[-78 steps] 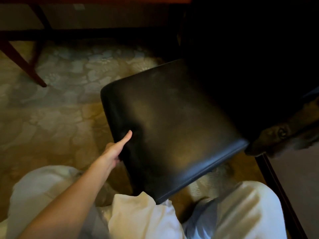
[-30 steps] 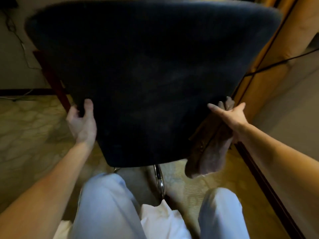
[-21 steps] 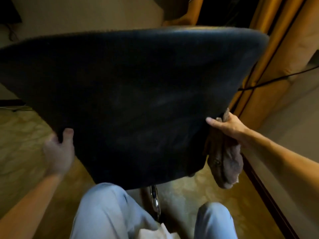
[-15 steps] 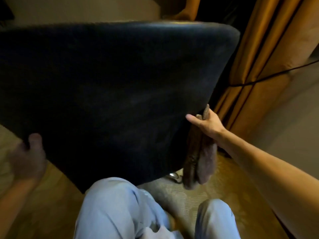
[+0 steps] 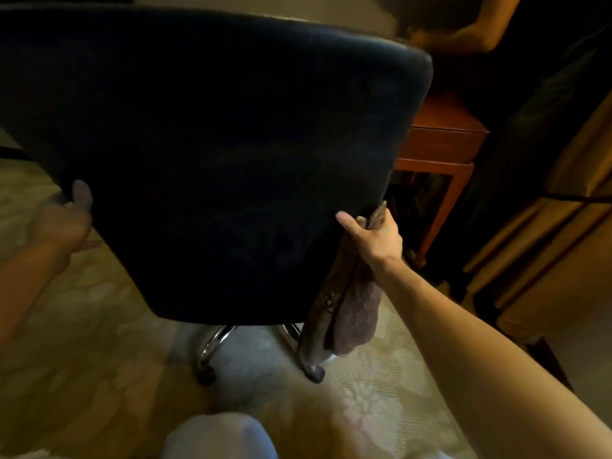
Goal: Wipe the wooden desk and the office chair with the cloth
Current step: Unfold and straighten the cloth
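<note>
We count two hands, one chair point(image 5: 215, 160), one cloth point(image 5: 351, 313) and one wooden surface point(image 5: 440, 144). Our left hand point(image 5: 66, 223), blurred, grips the chair back's left edge, thumb on the near face. Our right hand point(image 5: 376, 236) clasps the bunched cloth at the right edge, and the cloth hangs down. The surface stands behind the chair.

The office chair point(image 5: 212, 154) runs off the frame's left edge. The left hand point(image 5: 64, 223), a blur, hides its fingers behind the chair's rim. The right hand point(image 5: 374, 236) loses its fingers there too, along with the top of the cloth point(image 5: 351, 313). Only a corner of the wooden desk point(image 5: 440, 140) clears the chair.
</note>
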A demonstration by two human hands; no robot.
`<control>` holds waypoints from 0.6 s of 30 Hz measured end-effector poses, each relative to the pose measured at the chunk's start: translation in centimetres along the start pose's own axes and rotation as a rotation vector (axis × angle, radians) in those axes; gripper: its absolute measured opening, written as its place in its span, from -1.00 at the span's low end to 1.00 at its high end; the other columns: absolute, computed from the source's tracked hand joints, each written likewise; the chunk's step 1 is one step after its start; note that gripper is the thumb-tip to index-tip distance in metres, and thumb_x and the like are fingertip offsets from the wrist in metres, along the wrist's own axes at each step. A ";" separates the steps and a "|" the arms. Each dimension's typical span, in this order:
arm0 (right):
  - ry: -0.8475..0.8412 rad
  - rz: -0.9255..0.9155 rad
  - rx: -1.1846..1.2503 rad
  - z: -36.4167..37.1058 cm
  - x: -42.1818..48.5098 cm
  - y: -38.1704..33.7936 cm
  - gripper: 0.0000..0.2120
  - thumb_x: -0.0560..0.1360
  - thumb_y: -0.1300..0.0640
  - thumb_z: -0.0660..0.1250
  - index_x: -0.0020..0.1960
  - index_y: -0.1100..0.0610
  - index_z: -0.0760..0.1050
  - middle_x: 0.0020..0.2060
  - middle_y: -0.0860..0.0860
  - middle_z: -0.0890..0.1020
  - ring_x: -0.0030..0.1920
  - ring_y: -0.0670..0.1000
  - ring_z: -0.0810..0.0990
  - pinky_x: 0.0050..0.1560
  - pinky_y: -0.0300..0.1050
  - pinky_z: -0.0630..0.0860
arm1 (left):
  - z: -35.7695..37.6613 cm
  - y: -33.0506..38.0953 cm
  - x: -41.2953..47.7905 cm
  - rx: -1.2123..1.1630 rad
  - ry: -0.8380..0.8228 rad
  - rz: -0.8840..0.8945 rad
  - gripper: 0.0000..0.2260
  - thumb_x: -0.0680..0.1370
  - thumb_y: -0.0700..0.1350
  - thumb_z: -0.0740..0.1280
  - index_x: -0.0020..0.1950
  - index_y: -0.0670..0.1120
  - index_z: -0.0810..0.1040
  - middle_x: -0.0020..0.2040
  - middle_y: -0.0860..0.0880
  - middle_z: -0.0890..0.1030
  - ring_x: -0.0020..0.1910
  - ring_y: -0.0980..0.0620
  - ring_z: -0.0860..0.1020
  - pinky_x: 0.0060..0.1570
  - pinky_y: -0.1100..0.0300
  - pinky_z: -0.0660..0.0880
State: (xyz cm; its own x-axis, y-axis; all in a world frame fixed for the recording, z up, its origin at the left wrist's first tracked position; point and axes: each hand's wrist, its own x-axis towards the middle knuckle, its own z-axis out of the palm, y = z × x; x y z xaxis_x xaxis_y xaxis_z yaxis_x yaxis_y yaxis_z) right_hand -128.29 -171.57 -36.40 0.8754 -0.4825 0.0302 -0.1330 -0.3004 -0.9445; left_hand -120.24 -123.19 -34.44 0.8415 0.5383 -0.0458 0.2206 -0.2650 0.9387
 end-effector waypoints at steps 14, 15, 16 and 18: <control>-0.066 0.047 -0.054 11.8 14.4 -4.6 -0.36 0.30 -0.37 0.56 0.25 -0.11 0.47 -0.06 -0.28 0.61 0.16 -0.02 0.61 0.23 -0.03 0.49 | 6.5 6.6 15.7 0.161 -0.069 -0.041 -0.44 0.68 0.28 0.09 0.38 -0.13 0.51 0.12 -0.12 0.54 -0.24 -0.02 0.49 -0.39 0.20 0.55; -0.073 0.055 -0.064 12.7 15.3 -5.1 -0.36 0.31 -0.37 0.56 0.24 -0.13 0.46 -0.03 -0.24 0.63 0.17 -0.01 0.61 0.20 -0.04 0.48 | 6.7 6.9 17.1 0.159 -0.059 -0.044 -0.46 0.68 0.27 0.11 0.34 -0.15 0.52 0.10 -0.14 0.54 -0.26 -0.02 0.49 -0.45 0.20 0.55; -0.066 0.066 -0.063 13.2 15.6 -5.8 -0.36 0.31 -0.38 0.55 0.25 -0.12 0.45 0.02 -0.18 0.65 0.17 0.00 0.61 0.20 -0.05 0.47 | 6.9 7.2 17.9 0.163 -0.056 -0.041 -0.47 0.68 0.26 0.13 0.30 -0.17 0.54 0.06 -0.16 0.55 -0.28 -0.02 0.49 -0.54 0.23 0.53; -0.028 0.115 -0.051 14.8 16.4 -6.6 -0.32 0.34 -0.35 0.54 0.31 -0.07 0.43 0.10 -0.11 0.63 0.17 0.01 0.58 0.26 -0.02 0.49 | 7.5 7.6 19.1 0.163 -0.073 -0.066 -0.51 0.67 0.20 0.22 0.19 -0.24 0.58 0.00 -0.17 0.56 -0.29 -0.06 0.52 -0.59 0.26 0.49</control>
State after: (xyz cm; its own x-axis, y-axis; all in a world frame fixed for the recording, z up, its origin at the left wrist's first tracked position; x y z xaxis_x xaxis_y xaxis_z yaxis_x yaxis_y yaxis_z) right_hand -106.20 -165.36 -34.52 0.8655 -0.4933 -0.0870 -0.2561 -0.2866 -0.9232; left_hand -98.79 -120.90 -30.77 0.8551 0.5005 -0.1354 0.3480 -0.3604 0.8655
